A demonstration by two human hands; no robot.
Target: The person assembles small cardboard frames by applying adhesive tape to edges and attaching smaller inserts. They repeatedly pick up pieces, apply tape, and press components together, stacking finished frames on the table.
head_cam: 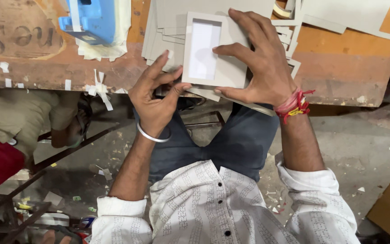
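- Head view, grip: your right hand [260, 63] holds the grey card frame [213, 52] w/ fingers spread – thumb under the near edge, index fingertip on the frame's right border, the rest draped over the far right corner.
- Left hand [156, 97] is pinched thumb-to-finger right at the frame's near left corner; can't tell if it's nipping a tape bit or the card edge itself.
- Frame sits at the near edge of the worn orange-brown table [348, 54], partly on a stack of grey card pieces [159, 34], white window facing up.
- Handling, my read: light, stiff but thin board; would crease if bent, narrow borders prob. weakest. Best held by the outer edges & corners, not across the window.
- Surface looks matte, not slippery.
- Edges: table lip runs right under the frame, so part overhangs toward your lap.
- Room: blue tape dispenser [91, 20] well apart on the left, more card sheets [357, 16] far right; tape scraps [98, 88] stuck along the lip.
- Another person's sleeve [19, 108] low left, below table level, apart from your hands.
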